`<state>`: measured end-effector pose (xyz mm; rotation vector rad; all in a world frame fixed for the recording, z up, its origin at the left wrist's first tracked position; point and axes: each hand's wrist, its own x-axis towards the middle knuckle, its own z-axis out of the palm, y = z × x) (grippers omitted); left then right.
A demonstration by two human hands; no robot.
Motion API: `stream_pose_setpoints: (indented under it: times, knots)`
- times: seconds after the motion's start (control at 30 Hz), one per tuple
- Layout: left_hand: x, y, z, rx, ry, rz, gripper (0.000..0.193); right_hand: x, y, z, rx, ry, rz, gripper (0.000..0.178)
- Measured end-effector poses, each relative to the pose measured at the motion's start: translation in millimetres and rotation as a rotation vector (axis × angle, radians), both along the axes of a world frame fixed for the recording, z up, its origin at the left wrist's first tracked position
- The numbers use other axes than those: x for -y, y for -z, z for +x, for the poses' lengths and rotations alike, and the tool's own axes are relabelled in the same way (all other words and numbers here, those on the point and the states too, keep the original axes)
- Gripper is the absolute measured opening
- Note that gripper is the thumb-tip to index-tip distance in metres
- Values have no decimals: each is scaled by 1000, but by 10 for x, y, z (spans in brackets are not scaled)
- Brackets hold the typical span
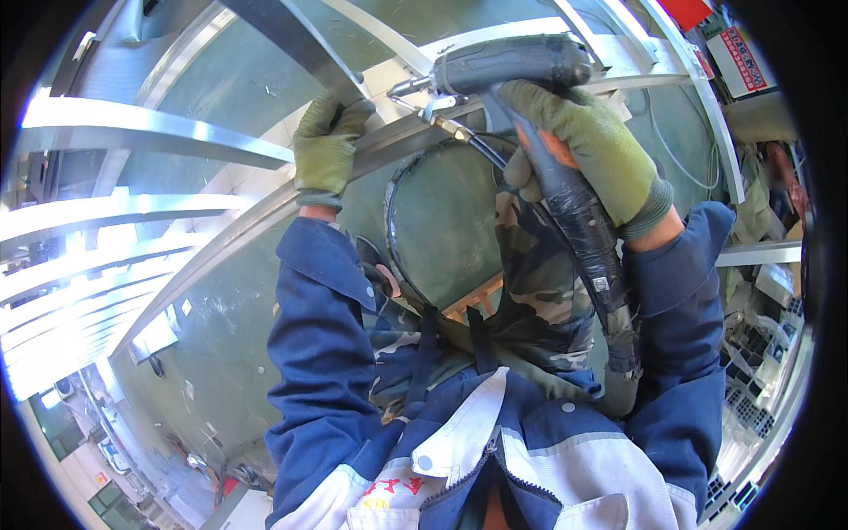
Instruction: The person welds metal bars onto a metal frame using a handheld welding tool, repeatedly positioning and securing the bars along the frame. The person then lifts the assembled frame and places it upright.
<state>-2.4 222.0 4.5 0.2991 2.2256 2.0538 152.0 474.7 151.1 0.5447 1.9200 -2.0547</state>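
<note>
My right hand (pixel 602 155), in an olive-green glove, is closed around the handle of a black welding gun (pixel 508 66) with orange on its grip. The gun's metal nozzle (pixel 409 87) points left, with a brass-fitted wire feed tube (pixel 455 130) below it. A taped black cable (pixel 594 265) runs from the handle down along my right forearm. My left hand (pixel 325 150), also gloved, has its fingers closed at the end of a flat metal bar (pixel 296 40), where it meets a long metal rail (pixel 393 146). The nozzle tip is just right of that joint; whether it touches the metal I cannot tell.
Several parallel metal bars (pixel 150 132) extend left from the long rail, with bright glare on them. A dark hoop-like ring (pixel 389 212) lies between my arms and knees. At the right are a metal upright (pixel 707 106), stacked tube ends (pixel 751 389) and a red-and-white box (pixel 740 60).
</note>
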Motion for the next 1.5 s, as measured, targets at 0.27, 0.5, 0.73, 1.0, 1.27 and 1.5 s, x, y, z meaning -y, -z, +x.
stream_pose_setpoints:
  times: [0.27, 0.5, 0.73, 1.0, 1.27, 1.5]
  knots:
    - [-16, -43, 38, -43, -6, 55, 31, -23, 184, -24, -197, -56, 31, 47]
    - [-6, -26, 33, -51, -31, 18, 27, -62, 232, -39, -236, -79, 22, 48]
    - [21, 38, 25, -38, -25, 67, 31, -2, 60, -49, -42, -1, -17, 45]
    - [14, 45, 30, -30, -22, 83, 30, -59, 119, -42, -61, 23, -123, 41]
    - [-10, 8, 40, -63, -46, 58, 28, -59, 76, -52, -82, -14, -69, 41]
    - [38, 47, 11, -37, -34, 75, 28, -39, 78, -65, -89, -31, -55, 42]
